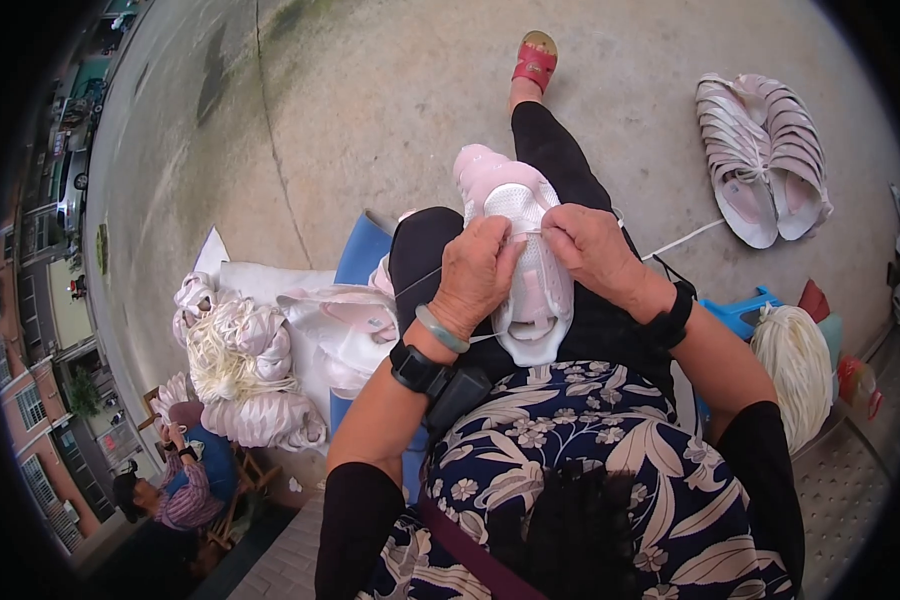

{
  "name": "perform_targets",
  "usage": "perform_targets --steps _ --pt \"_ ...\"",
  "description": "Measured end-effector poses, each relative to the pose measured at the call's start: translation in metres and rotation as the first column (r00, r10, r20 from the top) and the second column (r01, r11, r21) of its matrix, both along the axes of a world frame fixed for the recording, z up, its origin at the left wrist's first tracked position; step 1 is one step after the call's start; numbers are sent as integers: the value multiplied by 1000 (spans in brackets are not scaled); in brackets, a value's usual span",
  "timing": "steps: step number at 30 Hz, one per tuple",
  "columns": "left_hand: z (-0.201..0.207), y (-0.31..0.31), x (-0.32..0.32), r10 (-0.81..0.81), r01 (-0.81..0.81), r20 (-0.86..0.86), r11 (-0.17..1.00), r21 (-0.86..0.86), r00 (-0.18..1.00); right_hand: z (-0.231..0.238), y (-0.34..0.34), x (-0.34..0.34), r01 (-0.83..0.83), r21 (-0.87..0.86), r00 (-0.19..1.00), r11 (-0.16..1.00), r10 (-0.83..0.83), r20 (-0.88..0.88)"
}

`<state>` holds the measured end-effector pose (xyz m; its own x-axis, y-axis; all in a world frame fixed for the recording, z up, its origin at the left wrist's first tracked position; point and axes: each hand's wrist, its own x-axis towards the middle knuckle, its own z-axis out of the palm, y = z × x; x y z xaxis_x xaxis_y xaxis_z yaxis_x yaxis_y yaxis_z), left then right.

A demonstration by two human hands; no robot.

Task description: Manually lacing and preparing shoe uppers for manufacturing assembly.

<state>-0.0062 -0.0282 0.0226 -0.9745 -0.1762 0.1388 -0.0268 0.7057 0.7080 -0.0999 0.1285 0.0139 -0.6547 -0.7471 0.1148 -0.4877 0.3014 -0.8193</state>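
Against the grey concrete ground (370,110), a pile of pale pink shoe uppers (270,422) was heaped at the person's left, and a tied bundle of similar uppers (722,135) was laid well apart at the far right. A single pink-and-white shoe upper (542,290) was held over the person's lap, between that pile and a hank of cream laces (792,380) near the right elbow. At its lacing opening, the left hand (477,262) and right hand (592,250) were placed close together, thumbs and fingers pinched narrow on a white lace (527,233) stretched between them.
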Motion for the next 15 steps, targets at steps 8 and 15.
perform_targets --steps 8,15 --pt "-3 2 -2 67 -75 71 991 108 995 2 -1 -1 14 24 1000 1000 -14 28" --pt "-13 5 -4 91 -91 20 996 8 996 5 -2 -1 1 32 1000 999 -1 17"
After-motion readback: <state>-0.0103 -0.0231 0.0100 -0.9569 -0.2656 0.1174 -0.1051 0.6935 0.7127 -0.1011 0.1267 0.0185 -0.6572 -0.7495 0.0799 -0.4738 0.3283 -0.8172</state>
